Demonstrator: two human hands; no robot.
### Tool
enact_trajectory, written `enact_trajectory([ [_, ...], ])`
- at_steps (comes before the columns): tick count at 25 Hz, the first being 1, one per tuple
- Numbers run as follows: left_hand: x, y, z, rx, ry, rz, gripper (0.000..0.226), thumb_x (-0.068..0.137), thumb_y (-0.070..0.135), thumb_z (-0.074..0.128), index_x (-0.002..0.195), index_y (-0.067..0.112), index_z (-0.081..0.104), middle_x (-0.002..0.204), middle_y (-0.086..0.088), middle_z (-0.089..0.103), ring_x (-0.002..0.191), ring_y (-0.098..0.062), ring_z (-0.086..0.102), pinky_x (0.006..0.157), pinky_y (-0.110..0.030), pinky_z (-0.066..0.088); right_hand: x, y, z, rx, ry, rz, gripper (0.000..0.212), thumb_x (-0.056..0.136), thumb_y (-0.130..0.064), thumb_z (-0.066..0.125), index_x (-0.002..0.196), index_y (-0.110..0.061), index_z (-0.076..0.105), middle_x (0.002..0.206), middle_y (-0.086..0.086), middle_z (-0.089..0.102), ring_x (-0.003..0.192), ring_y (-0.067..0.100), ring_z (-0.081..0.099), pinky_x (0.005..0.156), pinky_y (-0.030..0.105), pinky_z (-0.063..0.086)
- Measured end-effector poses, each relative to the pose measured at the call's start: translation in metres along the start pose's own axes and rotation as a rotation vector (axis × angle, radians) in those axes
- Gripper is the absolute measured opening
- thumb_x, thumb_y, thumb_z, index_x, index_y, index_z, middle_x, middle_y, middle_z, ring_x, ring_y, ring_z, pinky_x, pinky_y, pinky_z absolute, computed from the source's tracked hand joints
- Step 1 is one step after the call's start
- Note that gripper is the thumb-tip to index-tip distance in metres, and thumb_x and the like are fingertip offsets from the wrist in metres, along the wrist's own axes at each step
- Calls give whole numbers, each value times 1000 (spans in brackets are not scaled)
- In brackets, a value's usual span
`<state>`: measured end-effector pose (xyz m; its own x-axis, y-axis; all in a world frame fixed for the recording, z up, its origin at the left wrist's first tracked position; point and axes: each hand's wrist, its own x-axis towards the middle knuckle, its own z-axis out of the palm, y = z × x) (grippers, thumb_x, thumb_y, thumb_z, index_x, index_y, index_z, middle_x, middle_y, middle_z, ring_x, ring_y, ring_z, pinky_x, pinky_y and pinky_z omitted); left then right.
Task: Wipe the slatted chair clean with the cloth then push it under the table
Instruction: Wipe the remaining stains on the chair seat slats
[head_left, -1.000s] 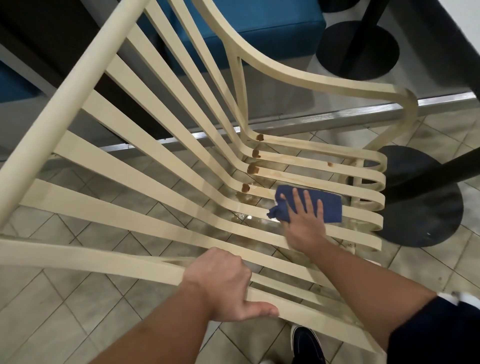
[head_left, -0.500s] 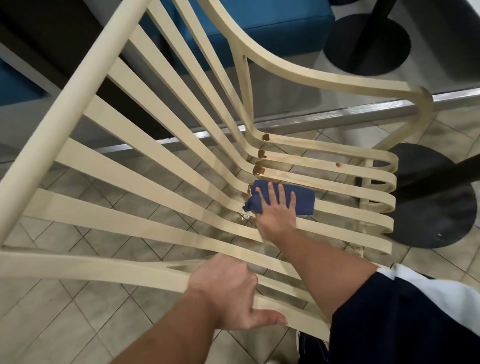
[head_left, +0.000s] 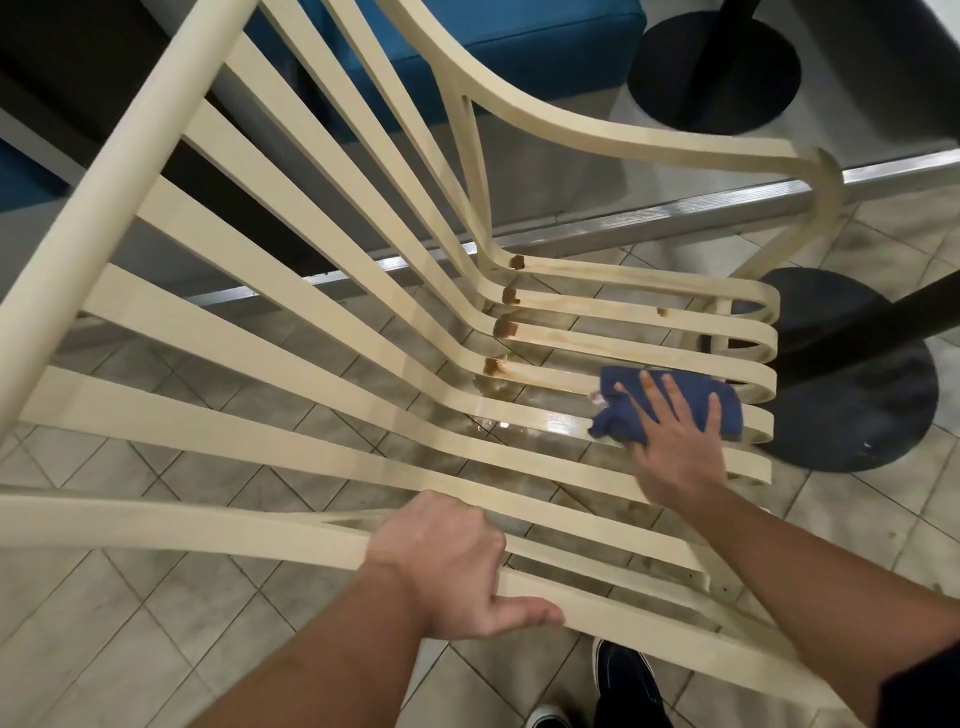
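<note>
four brown smears (head_left: 506, 328) sit at the bend of the slatted chair (head_left: 291, 332) in mid frame, while the right hand (head_left: 675, 452) presses the cloth (head_left: 613, 397) with flat, spread fingers on a seat slat at centre right. the left hand (head_left: 441, 566), curled round the near armrest (head_left: 260, 525) at lower centre, steadies it. risk, i judge: the cloth smears the mess along the slats or slips into a gap.

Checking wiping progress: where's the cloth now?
Head view, right of centre: the cloth lies on the seat slats of the chair near their looped front ends, pressed under the right hand.
</note>
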<state>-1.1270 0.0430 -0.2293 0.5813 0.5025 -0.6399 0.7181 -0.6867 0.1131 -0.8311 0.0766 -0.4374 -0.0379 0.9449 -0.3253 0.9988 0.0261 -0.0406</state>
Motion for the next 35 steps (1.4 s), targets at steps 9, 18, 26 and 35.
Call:
enact_trajectory([
  [9,-2,0,-2,-13,-27,-3,93,80,97,13,60,15,53,58,-2,56,50,-19,47,69,-40,53,-10,10,1,3,-41,214,66,105,-50,29,162,-37,1,171,-4,-12,156,23,-14,117,72,-2],
  [18,-1,0,-6,-22,-12,-14,91,81,96,20,59,11,48,57,-7,54,52,-22,48,64,-39,45,46,-122,-17,97,-143,4,66,104,-57,15,158,-37,-18,168,-2,-23,155,25,-22,113,74,-14],
  [26,0,-1,-2,-16,-6,-11,97,80,97,17,59,10,55,56,-6,54,51,-23,49,62,-39,44,67,-159,-21,65,-195,-80,67,105,-56,14,159,-33,-17,169,0,-22,155,27,-21,109,76,-20],
  [35,-1,-1,1,-11,-2,-8,94,78,98,14,57,15,51,53,1,51,46,-17,45,59,-34,43,18,-26,-7,-36,-75,-88,65,99,-58,5,160,-40,-11,171,-5,-13,157,19,-13,117,70,-8],
])
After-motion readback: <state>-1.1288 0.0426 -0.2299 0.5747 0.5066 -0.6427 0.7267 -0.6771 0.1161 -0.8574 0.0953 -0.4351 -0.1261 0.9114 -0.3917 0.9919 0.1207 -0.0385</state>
